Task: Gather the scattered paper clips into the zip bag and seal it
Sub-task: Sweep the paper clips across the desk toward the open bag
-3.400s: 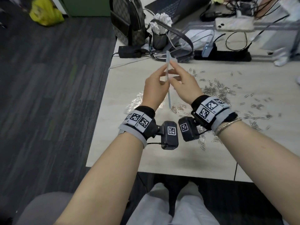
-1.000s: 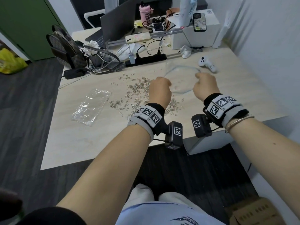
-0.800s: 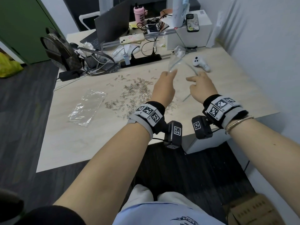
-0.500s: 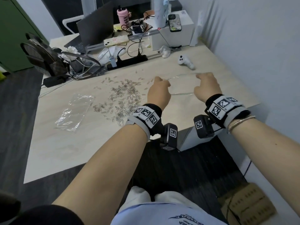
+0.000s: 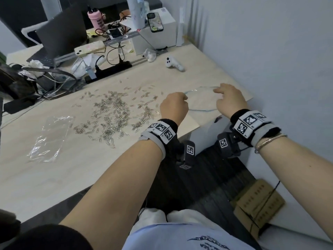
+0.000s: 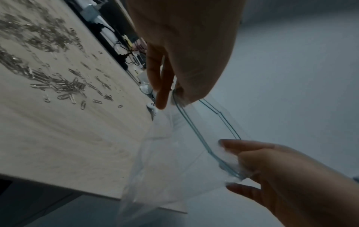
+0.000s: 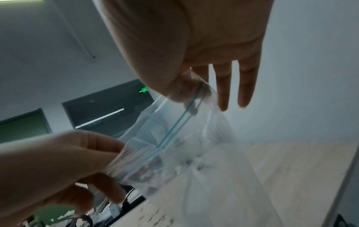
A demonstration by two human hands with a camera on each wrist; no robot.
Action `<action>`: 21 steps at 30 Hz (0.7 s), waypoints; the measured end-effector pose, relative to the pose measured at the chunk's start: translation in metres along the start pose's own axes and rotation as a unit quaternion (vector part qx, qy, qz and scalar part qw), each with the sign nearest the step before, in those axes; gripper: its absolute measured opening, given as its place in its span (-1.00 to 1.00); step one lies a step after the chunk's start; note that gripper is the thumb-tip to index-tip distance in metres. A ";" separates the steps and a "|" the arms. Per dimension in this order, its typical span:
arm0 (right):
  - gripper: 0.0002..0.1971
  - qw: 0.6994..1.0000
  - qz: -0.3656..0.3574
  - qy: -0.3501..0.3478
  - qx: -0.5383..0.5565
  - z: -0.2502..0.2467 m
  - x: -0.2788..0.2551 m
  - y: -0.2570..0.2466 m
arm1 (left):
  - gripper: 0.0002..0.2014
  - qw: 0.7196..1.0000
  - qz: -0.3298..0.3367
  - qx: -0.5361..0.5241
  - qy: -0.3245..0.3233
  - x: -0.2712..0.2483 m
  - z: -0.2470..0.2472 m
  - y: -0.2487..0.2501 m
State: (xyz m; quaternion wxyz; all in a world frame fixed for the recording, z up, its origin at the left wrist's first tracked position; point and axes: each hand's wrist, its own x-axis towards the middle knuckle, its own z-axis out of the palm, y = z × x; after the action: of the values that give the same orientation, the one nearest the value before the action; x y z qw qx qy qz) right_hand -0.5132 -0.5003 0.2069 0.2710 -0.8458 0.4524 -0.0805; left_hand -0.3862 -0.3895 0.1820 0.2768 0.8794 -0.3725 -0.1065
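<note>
- Left hand [image 5: 173, 107] and right hand [image 5: 230, 101] each pinch one end of the clear zip bag [image 5: 201, 101], mouth open, over the surface's [image 5: 72, 168] near right corner.
- Paper clips [image 5: 111, 112] lie scattered mid-surface.
- A power strip [image 5: 108, 72] lies farther back.

A black power strip [image 5: 108, 71] lies at the desk's [image 5: 54, 177] far side — a white controller [image 5: 173, 64] sits nearby.

paper clips [image 5: 111, 114] mid table [image 5: 72, 168], zip bag [image 5: 200, 100] to right betw hands, spare bag [image 5: 48, 138] left
</note>
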 end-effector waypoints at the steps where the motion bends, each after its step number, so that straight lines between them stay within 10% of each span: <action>1: -0.56 1.000 0.013 -0.021 -0.010 0.000 -0.003 0.004 | -0.71 0.999 0.001 0.015 -0.031 -0.002 0.004 0.004; 12: -0.56 0.989 0.049 -0.136 0.004 0.033 -0.010 0.031 | -0.57 0.995 0.001 -0.018 -0.099 -0.018 0.029 -0.018; 21: -0.55 0.974 -0.084 -0.211 -0.006 0.079 -0.014 0.010 | -0.55 0.984 -0.038 -0.021 -0.171 -0.042 0.028 -0.065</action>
State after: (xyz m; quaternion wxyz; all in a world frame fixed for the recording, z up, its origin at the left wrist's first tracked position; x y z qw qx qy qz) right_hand -0.4980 -0.4631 0.1369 0.3478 -0.8802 0.3129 0.0800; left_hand -0.3877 -0.3336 0.1217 0.2235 0.8558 -0.3781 -0.2733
